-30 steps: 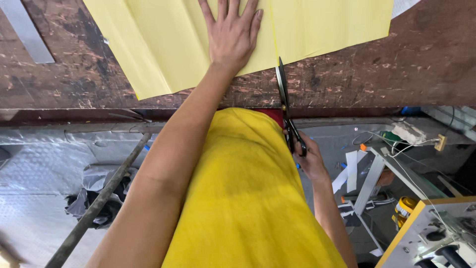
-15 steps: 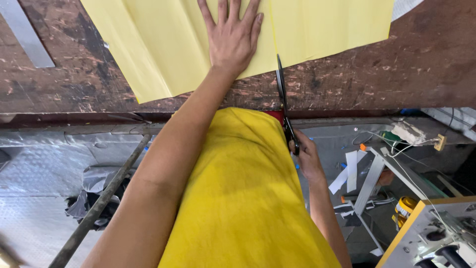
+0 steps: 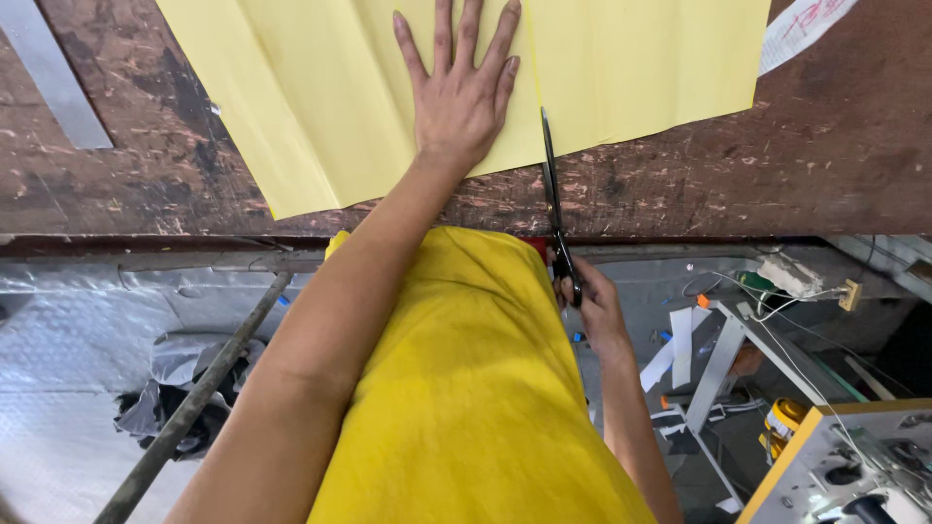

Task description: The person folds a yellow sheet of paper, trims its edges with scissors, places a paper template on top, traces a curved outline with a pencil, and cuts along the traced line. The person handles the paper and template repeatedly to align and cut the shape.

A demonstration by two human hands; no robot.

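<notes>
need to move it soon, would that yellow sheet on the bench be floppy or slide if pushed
Yellow sheet looks thin and creased, so probably floppy and light. It lies flat under the left hand on a rough wooden bench, so it may drag rather than slide.
</notes>
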